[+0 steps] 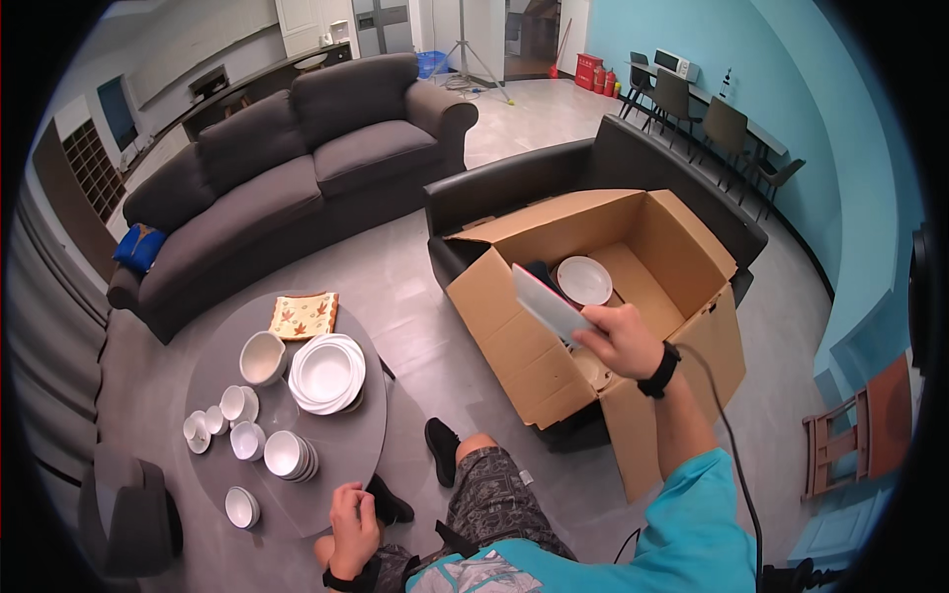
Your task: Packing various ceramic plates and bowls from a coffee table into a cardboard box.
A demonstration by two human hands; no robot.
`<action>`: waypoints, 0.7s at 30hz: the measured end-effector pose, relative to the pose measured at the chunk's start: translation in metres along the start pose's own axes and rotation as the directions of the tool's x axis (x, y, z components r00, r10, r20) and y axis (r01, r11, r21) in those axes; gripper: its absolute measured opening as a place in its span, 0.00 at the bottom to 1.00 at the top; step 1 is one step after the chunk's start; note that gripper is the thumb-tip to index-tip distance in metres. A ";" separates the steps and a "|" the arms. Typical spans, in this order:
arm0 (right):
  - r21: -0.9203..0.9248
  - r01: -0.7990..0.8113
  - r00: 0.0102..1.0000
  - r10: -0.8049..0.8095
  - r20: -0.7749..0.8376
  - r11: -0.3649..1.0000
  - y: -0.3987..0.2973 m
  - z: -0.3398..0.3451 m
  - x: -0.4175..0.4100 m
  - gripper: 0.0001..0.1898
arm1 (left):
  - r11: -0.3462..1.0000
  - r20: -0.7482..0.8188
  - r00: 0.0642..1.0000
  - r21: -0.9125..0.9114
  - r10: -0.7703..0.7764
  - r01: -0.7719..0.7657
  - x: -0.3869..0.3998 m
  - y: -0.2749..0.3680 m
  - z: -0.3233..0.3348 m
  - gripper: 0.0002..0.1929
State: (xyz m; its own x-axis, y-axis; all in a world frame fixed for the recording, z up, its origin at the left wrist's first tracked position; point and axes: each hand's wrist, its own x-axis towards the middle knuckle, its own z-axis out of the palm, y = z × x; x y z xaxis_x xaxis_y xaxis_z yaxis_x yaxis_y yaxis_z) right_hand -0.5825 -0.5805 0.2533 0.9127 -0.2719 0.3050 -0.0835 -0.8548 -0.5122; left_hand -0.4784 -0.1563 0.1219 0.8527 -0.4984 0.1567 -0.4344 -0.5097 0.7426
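My right hand (624, 342) grips a thin, flat, pale board-like piece (547, 304) with a reddish edge, held tilted over an open cardboard box (511, 348). Inside the box lie a white round plate (584, 280), a dark item beside it and a cream-coloured dish (591, 368), partly hidden by my hand. Near the round table's front edge, my left hand (354, 525) has its fingers curled, with no object visible in it. The grey table (341, 459) bears stacked white plates (327, 373), stacked bowls (285, 454), a spouted bowl (262, 358), several small cups and bowls, and a leaf-patterned square dish (304, 316).
The box rests on a black armchair (511, 174). A dark sofa (252, 193) with a blue cushion (139, 247) stands beyond the table. A grey chair (137, 511) is at lower left, a wooden chair (838, 445) at right. A cable (730, 437) runs past my right arm.
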 end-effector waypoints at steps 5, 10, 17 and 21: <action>-0.365 -0.139 0.988 0.152 0.007 0.921 0.085 -0.003 0.024 0.07 | 0.999 0.049 0.998 0.017 0.035 -0.035 0.014 -0.001 0.021 0.04; -0.522 -0.309 0.917 0.396 0.059 0.795 0.153 0.014 0.046 0.07 | 0.998 0.025 1.000 0.064 -0.007 0.006 0.024 -0.010 0.029 0.05; -0.593 -0.412 0.841 0.539 0.046 0.692 0.222 0.048 0.063 0.10 | 0.985 0.069 0.995 0.160 -0.077 0.065 0.035 -0.024 0.041 0.04; -0.622 -0.412 0.823 0.564 0.058 0.666 0.252 0.068 0.076 0.09 | 0.979 0.093 0.990 0.185 -0.106 0.088 0.044 -0.023 0.052 0.06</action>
State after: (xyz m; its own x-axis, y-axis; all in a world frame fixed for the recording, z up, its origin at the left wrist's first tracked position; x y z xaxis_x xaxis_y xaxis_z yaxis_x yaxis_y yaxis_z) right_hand -0.5064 -0.7863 0.0928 0.7278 -0.6805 -0.0848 -0.6806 -0.7319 0.0324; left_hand -0.4457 -0.2028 0.0781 0.8632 -0.5047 0.0156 -0.4043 -0.6724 0.6200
